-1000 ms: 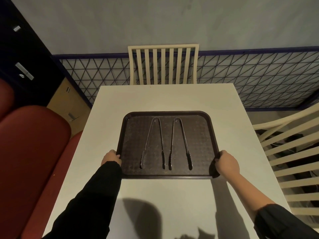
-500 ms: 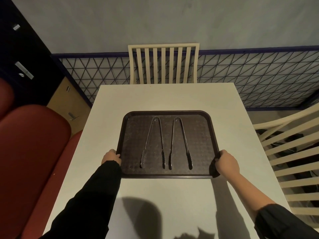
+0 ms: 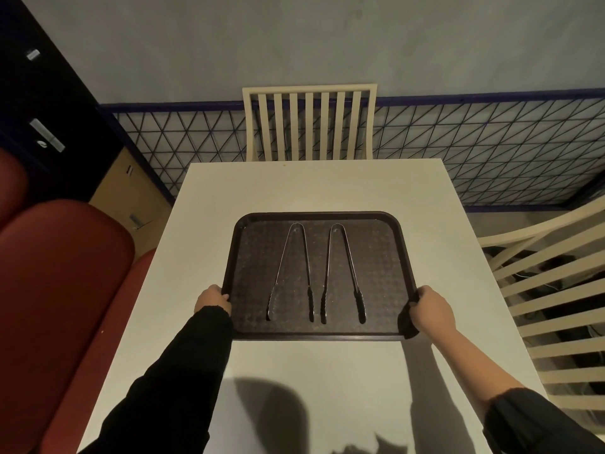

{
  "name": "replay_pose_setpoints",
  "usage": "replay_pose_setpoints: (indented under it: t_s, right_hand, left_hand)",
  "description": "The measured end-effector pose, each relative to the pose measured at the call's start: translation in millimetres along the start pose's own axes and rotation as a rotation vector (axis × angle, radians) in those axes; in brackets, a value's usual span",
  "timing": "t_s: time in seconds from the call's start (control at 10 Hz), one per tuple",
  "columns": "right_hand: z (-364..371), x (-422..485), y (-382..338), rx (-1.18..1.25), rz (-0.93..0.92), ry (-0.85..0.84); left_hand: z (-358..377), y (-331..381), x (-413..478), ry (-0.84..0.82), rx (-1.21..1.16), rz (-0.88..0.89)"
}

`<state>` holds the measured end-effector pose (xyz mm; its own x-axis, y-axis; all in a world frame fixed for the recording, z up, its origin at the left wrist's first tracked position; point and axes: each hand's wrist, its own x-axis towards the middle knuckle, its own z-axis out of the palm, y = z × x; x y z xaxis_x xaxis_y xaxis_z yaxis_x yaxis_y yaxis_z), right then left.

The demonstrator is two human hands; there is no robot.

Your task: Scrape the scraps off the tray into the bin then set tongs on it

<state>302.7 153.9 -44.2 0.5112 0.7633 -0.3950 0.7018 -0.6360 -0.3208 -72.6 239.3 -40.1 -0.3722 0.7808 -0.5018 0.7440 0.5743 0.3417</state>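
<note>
A dark brown tray (image 3: pixel 389 257) lies flat on the white table (image 3: pixel 314 185). Two metal tongs lie side by side on it, hinges pointing away from me: the left tongs (image 3: pixel 289 273) and the right tongs (image 3: pixel 343 273). My left hand (image 3: pixel 212 299) grips the tray's left rim near its front corner. My right hand (image 3: pixel 432 308) grips the right rim near the front corner, with a dark cloth (image 3: pixel 407 321) bunched under it against the rim. No bin is in view.
A cream slatted chair (image 3: pixel 309 122) stands at the table's far end and another (image 3: pixel 553 290) at the right. A red padded bench (image 3: pixel 62 290) runs along the left. A dark cabinet (image 3: pixel 39 126) and a blue wire mesh fence (image 3: pixel 474 152) lie beyond.
</note>
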Motion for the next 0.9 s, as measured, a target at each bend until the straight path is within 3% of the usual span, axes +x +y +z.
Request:
replay_pose_setpoints:
  t_s: [0.3, 0.5, 0.7, 0.9]
  right_hand:
    - [-4.3, -0.2, 4.5, -0.008, 0.000, -0.042]
    - [-29.0, -11.5, -4.3, -0.104, -0.084, -0.036]
    - [-137.6, -10.2, -59.2, -0.456, -0.375, 0.080]
    - [-284.8, -46.8, -140.5, -0.343, -0.517, 0.374]
  left_hand:
    - [-3.1, -0.4, -9.8, 0.055, -0.037, 0.009]
    - [-26.5, 15.0, -35.4, 0.129, -0.067, 0.120]
    - [-120.9, 84.8, -80.1, 0.353, 0.059, 0.445]
    - [-233.7, 176.4, -176.1, 0.584, 0.092, 0.706]
